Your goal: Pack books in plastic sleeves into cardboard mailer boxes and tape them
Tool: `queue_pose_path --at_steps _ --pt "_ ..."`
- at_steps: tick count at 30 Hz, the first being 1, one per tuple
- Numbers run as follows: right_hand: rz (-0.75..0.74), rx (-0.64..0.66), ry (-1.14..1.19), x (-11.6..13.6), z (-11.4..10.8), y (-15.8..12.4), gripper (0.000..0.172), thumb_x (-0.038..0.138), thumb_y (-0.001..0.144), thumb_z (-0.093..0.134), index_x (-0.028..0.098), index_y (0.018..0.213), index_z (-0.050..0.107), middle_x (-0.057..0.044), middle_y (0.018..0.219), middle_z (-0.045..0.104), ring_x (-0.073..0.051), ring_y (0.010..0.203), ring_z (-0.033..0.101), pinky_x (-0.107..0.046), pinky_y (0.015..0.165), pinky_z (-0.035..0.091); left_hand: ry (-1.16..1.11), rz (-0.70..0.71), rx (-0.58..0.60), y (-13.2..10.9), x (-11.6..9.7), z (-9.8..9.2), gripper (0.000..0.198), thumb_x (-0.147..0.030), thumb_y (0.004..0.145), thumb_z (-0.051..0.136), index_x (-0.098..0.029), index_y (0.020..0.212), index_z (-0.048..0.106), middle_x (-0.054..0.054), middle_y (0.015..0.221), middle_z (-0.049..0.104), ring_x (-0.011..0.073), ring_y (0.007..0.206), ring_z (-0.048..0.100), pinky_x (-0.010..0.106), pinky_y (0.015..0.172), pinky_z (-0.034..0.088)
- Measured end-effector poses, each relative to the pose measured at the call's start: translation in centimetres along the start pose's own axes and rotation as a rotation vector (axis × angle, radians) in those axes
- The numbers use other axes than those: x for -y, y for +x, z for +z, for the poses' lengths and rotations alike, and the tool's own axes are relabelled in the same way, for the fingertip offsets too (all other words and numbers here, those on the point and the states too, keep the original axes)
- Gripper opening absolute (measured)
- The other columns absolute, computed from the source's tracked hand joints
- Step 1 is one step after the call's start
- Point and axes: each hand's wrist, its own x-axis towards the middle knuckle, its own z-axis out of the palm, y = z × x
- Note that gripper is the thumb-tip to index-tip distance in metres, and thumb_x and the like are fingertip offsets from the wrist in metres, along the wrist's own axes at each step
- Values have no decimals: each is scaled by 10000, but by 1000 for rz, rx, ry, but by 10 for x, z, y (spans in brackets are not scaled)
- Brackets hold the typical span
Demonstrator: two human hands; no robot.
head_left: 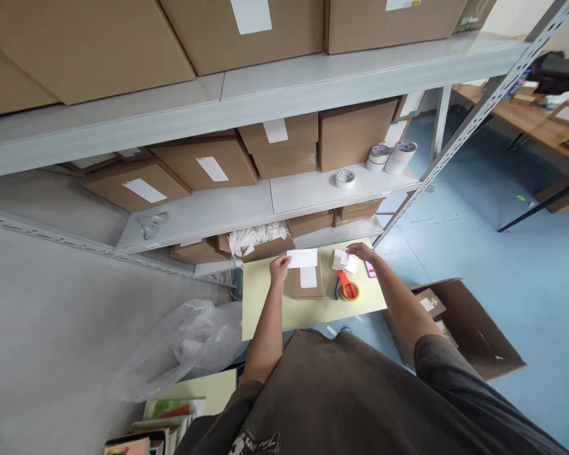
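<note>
A small brown cardboard box (308, 292) with a white label on top lies on a pale yellow table (284, 313). My left hand (279, 268) pinches the left end of a white paper sheet (302, 258) held over the box's far edge. My right hand (360, 251) rests on a small pile of white label papers (344, 261) to the right of the box, fingers curled on them. An orange tape dispenser (347, 287) lies just in front of that pile. A pink object (370, 270) shows beside my right wrist.
A grey metal shelf rack (313, 189) behind the table holds labelled cardboard boxes and tape rolls (345, 179). An open cardboard box (464, 325) stands on the blue floor at right. A clear plastic bag (189, 341) lies left. Books (161, 423) sit at bottom left.
</note>
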Motion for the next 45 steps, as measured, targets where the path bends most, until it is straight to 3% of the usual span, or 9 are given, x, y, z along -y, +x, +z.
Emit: queue_pose_path --at_steps 4,8,14,18,21,25,27,34,45 --pt "34 -170 -77 9 21 -2 472 516 749 833 189 1088 810 -149 1042 791 -264 868 668 -389 794 531 99 54 -7 -5 -24 1 321 -533 770 764 -215 725 756 6 703 713 188 724 637 273 717 497" --pt "-67 -216 -19 27 59 -24 454 511 834 774 219 1181 784 -150 1232 771 -278 999 689 -413 890 540 105 23 147 -14 -48 2 307 -444 715 855 -190 886 829 38 765 767 219 750 688 305 737 533" --pt "-174 52 274 46 116 -70 478 619 739 837 211 977 760 -38 871 750 -217 814 666 -347 756 528 108 25 418 -21 -82 3 560 -400 632 957 -150 1117 831 54 748 759 240 761 702 345 793 553" --pt "-136 -13 346 47 132 -91 482 652 708 843 219 736 633 33 672 611 -153 644 553 -298 642 457 11 60 286 -36 -87 26 678 -436 663 958 -161 1254 771 86 930 796 222 875 726 333 869 563" --pt "-93 -150 454 47 134 -105 493 660 704 844 231 727 601 39 658 591 -148 625 543 -295 631 454 -71 -14 184 -62 -77 48 699 -504 669 959 -167 1247 758 113 1047 805 223 941 739 322 865 575" --pt "-64 -198 536 51 126 -124 478 649 702 852 236 740 613 20 666 629 -161 628 585 -295 621 468 -115 -153 363 -99 -58 70 611 -607 625 959 -137 989 817 124 986 824 278 908 755 361 797 604" --pt "-57 -153 548 53 116 -135 441 618 717 853 228 787 660 2 714 678 -172 659 635 -292 631 484 -125 -159 339 -108 -54 74 602 -611 619 963 -131 956 828 122 973 828 294 911 761 378 796 614" --pt "-91 -83 550 59 91 -164 382 569 782 819 213 907 757 -62 940 797 -190 769 703 -318 723 534 -154 -103 279 -105 -71 69 596 -598 638 956 -135 994 835 114 1023 831 290 951 767 368 809 617" --pt "-126 -46 551 71 94 -181 438 649 802 803 222 825 711 -58 831 770 -200 752 686 -324 729 536 -111 -52 248 -120 -84 71 565 -593 666 940 -125 965 835 103 968 825 284 901 749 338 740 585"
